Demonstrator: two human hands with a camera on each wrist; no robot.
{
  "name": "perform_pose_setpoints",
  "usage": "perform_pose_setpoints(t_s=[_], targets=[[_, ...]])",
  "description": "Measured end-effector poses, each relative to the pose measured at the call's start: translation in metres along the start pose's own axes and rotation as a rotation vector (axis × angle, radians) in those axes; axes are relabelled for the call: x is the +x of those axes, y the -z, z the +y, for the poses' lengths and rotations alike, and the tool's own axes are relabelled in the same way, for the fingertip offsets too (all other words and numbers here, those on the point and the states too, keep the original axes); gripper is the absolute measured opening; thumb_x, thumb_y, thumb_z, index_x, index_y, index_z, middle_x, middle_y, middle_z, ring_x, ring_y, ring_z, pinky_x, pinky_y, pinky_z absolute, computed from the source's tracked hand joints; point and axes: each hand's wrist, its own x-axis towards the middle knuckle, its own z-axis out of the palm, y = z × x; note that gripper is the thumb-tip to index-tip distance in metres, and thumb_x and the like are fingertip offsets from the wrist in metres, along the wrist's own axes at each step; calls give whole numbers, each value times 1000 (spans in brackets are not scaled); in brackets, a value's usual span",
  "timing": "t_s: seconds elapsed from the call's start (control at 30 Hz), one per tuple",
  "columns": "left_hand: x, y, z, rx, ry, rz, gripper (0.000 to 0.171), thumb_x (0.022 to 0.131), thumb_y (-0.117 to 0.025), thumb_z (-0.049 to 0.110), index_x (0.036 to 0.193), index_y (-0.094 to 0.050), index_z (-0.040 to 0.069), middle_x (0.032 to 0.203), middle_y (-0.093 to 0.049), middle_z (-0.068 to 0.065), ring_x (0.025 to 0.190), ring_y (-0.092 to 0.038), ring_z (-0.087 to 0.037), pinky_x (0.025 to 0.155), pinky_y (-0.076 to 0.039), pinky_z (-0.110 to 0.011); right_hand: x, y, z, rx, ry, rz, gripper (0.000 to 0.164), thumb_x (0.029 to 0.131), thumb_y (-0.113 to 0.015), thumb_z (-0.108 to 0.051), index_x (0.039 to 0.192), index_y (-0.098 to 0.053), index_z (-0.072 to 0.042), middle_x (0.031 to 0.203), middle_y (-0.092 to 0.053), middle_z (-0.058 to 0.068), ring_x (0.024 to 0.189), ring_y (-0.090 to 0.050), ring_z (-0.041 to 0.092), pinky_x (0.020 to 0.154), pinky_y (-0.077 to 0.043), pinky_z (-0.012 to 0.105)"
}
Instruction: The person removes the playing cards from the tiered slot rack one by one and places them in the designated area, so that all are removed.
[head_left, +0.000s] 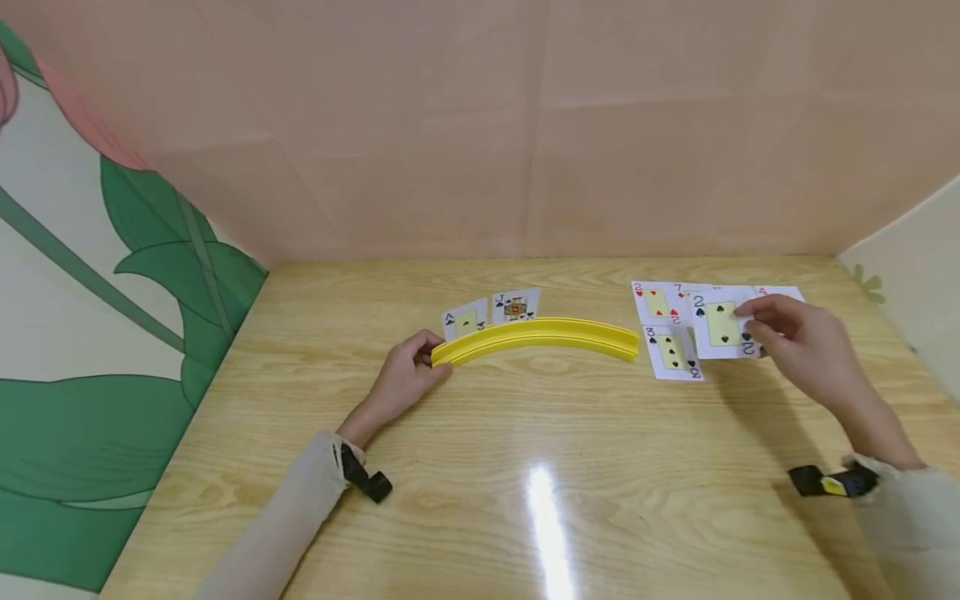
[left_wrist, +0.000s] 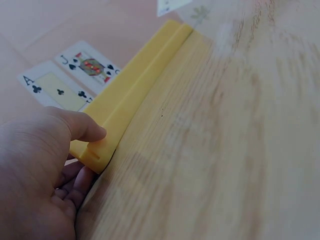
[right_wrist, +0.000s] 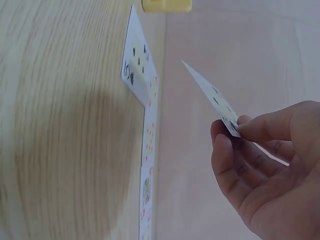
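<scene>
My left hand (head_left: 397,379) grips the left end of a curved yellow card holder (head_left: 536,332), thumb on top and fingers curled beneath it. An ace of clubs (left_wrist: 60,91) and a jack of spades (left_wrist: 91,67) stand upright side by side in the holder's left half. My right hand (head_left: 813,354) pinches a two of spades (head_left: 720,321) by its right edge between thumb and fingers. In the right wrist view this card is raised above the tabletop. In the head view it overlaps some of the cards lying at the right.
A row of red-suited cards, with a two of hearts (head_left: 655,304) at its left end, lies near the back of the wooden table (head_left: 480,475). A five of spades (head_left: 670,354) lies in front of them. A pink covering (head_left: 480,133) rises behind the table.
</scene>
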Motion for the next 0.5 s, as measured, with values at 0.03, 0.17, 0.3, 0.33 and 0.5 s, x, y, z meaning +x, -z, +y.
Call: perform_pose_setpoints(t_s=[0.03, 0.17, 0.3, 0.33, 0.5], targets=[[0, 0, 0, -3, -3, -1, 25, 90, -73, 13, 112, -63, 10, 108, -64, -4, 91, -59, -17, 82, -51, -33, 0, 1, 3, 2, -5, -6, 14, 95, -60, -2, 107, -68, -2, 88, -65, -6, 62, -59, 2, 51, -46, 17], [0, -1, 0, -7, 2, -1, 25, 90, -73, 13, 112, -63, 10, 107, -65, -4, 90, -59, -17, 81, -51, -32, -1, 4, 12, 21, -15, -22, 16, 95, -60, -1, 109, -67, 0, 89, -62, -17, 64, -60, 1, 52, -48, 18], [1, -2, 0, -3, 10, -2, 25, 89, -73, 13, 112, -64, 11, 106, -65, -3, 89, -59, -17, 81, -50, -32, -1, 8, 21, 25, -20, -30, 16, 95, -60, -1, 109, -67, 1, 88, -59, -24, 64, -60, 0, 53, -48, 18], [1, -2, -1, -3, 9, -3, 25, 89, -73, 13, 112, -64, 11, 106, -65, -3, 90, -59, -17, 81, -50, -32, -1, 8, 23, 21, -23, -32, 16, 96, -60, -1, 109, -67, 1, 87, -60, -22, 64, -60, 0, 52, -48, 17], [1, -2, 0, -7, 6, -3, 25, 89, -73, 13, 113, -64, 10, 107, -65, -4, 90, -59, -17, 81, -51, -32, -1, 9, 33, -9, -48, -81, 16, 96, -60, -3, 110, -66, 1, 87, -70, 8, 62, -59, 3, 52, -47, 20]])
